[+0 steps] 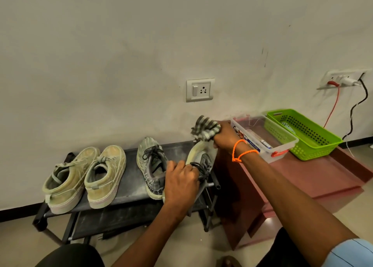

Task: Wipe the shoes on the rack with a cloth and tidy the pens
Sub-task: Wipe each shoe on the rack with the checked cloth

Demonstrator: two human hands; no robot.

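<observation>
R hand point(223, 138) bunches the striped cloth point(204, 129) in curled fingers right at the toe of the grey shoe point(198, 161), tipped on its side at the rack's point(129, 194) right end w/ long axis toe-to-wall, L hand point(181, 181) clamping its heel, nearer me.

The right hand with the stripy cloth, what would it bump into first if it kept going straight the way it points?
The right hand grips the striped cloth and points toward the wall. Going straight on, it would probably meet the wall just below the socket, though depth is hard to judge from this one view.
</observation>
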